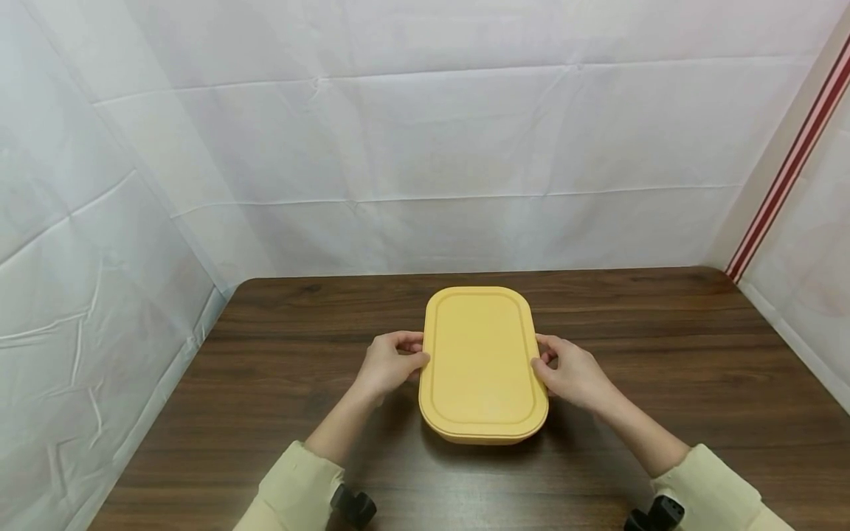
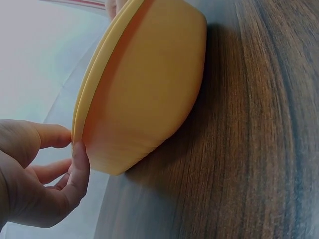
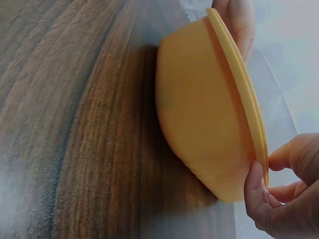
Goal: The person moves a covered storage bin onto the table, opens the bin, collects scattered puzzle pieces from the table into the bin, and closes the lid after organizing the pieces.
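Observation:
A yellow lidded container [image 1: 485, 361], rectangular with rounded corners, stands on the table, its long side pointing away from me. Its flat lid covers the top, so the inside is hidden. At the left edge of the rim, my left hand [image 1: 394, 361] pinches with thumb on top and a finger underneath. My right hand [image 1: 574, 370] pinches the rim on the opposite side in the same way. Seen from the left wrist, the container's side wall [image 2: 149, 79] slopes inward toward its base. The right wrist view shows the other sloping wall [image 3: 199, 94].
The dark wood-grain table [image 1: 299, 332] has rounded far corners. White cloth sheeting [image 1: 451, 140] hangs behind it and along both sides. A red-striped strip [image 1: 797, 155] runs down the right corner. Black devices [image 1: 353, 506] are worn near the sleeve cuffs.

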Demonstrator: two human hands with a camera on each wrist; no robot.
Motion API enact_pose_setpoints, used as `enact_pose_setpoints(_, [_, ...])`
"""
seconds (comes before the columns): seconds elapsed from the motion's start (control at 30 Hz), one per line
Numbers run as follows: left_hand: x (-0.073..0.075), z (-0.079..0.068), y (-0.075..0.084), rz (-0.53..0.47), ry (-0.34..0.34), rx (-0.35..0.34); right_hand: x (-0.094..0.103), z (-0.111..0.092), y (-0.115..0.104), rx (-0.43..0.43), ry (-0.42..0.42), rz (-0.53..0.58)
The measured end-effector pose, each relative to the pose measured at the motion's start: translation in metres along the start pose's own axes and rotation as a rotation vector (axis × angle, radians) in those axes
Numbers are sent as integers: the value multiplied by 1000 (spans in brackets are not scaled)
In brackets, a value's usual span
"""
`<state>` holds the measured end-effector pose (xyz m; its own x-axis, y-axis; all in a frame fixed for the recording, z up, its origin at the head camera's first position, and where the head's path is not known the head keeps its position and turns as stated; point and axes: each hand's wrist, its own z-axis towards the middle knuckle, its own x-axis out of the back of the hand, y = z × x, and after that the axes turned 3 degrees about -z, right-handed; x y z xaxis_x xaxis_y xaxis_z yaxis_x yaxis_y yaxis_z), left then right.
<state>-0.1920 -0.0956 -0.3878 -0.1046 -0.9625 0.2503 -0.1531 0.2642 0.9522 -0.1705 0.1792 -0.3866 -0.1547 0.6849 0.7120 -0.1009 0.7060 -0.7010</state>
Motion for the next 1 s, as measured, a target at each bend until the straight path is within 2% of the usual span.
enact_pose_setpoints(0.2, [-1, -2, 1, 69, 13, -25, -1, 1, 2, 23, 35, -69])
enact_pose_setpoints(0.37, [-1, -2, 1, 167, 31, -93, -2, 2, 4, 73, 71, -145])
enact_pose_setpoints(0.63, [2, -11, 4, 465, 56, -281, -5, -4, 7, 183, 165, -221])
enact_pose_setpoints(0.83, [6, -18, 5, 642, 14, -423, -5, -10, 9, 318, 214, -327])
enact_pose_setpoints(1.0, [11, -23, 6, 738, -45, -518, -2, -15, 9, 391, 198, -392])
